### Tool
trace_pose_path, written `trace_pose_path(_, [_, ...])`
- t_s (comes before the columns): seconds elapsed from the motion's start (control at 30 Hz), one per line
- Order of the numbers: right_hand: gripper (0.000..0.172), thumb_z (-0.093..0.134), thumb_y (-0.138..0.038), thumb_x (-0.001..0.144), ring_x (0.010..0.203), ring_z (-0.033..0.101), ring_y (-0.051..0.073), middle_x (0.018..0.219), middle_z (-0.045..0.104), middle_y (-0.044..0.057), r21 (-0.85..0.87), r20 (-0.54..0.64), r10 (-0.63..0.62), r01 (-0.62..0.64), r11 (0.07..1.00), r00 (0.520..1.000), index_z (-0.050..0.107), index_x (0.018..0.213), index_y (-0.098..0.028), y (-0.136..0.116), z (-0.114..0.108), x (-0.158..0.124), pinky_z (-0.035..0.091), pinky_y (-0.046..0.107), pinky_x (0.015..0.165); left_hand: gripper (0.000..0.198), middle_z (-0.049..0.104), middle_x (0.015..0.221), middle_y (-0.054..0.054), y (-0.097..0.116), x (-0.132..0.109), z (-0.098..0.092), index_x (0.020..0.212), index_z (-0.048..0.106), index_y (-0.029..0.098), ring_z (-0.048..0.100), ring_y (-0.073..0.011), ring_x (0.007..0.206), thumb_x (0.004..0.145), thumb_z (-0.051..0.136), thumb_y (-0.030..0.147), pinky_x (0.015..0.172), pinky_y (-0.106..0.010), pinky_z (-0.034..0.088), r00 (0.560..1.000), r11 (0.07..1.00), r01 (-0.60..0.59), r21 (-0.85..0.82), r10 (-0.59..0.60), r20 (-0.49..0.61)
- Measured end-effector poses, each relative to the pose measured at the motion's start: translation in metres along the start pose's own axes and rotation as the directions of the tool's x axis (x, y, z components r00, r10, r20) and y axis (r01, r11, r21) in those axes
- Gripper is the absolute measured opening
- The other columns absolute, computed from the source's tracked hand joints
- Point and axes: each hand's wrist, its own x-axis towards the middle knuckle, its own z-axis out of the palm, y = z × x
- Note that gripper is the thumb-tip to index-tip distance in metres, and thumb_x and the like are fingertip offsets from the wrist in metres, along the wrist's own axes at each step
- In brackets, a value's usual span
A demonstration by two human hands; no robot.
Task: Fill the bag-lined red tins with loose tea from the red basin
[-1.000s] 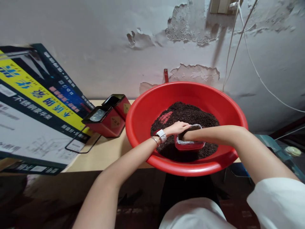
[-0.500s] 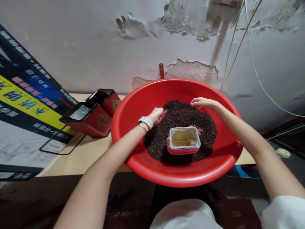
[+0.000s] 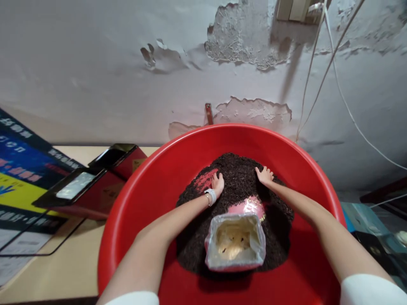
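A wide red basin holds a heap of dark, loose bits that look like tea leaves. On the near part of the heap lies a tin lined with clear plastic, its mouth facing me, its pink side showing behind. A few dark bits are inside it. My left hand rests on the left of the heap, open, thumb apart from the fingers. Across from it, my right hand touches the heap's right side with fingers spread. Neither hand holds anything I can see.
Two dark-red tins with black rims stand left of the basin on a pale wooden table. Behind them leans a printed board. White cables hang down the peeling wall at the right.
My view has come closer to the basin. The left hand has gone from closed to open. The right hand has spread its fingers on the heap. Dark bits now show inside the lined tin.
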Motion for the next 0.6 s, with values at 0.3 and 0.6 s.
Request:
trace_pose_path(0.3, [0.051,0.049,-0.053,0.082,0.117,0.055,0.018,0.126,0.061,0.004,0.59,0.026,-0.189,0.138,0.796,0.982,0.059,0.122,-0.023,-0.05,0.079,-0.004,0.038,0.03,0.101,0.04,0.053,0.137,-0.009,0.015,0.027,0.038,0.125,0.054,0.015,0.049,-0.0165,0.126,0.096,0.033,0.032,0.108,-0.027,0.035,0.993,0.914,0.105,-0.393,-0.077,0.086])
trace_pose_path(0.6, [0.041,0.058,-0.043,0.07,0.096,0.062,0.017,0.107,0.069,0.005,0.837,-0.063,-0.189,0.155,0.524,0.98,0.066,0.101,-0.019,-0.098,0.05,-0.049,0.046,0.028,0.089,0.025,0.068,0.106,-0.01,0.077,-0.003,0.0,0.093,0.061,0.017,0.064,-0.02,0.096,0.091,0.044,0.035,0.087,-0.032,0.049,0.993,0.828,0.097,-0.552,-0.117,-0.002])
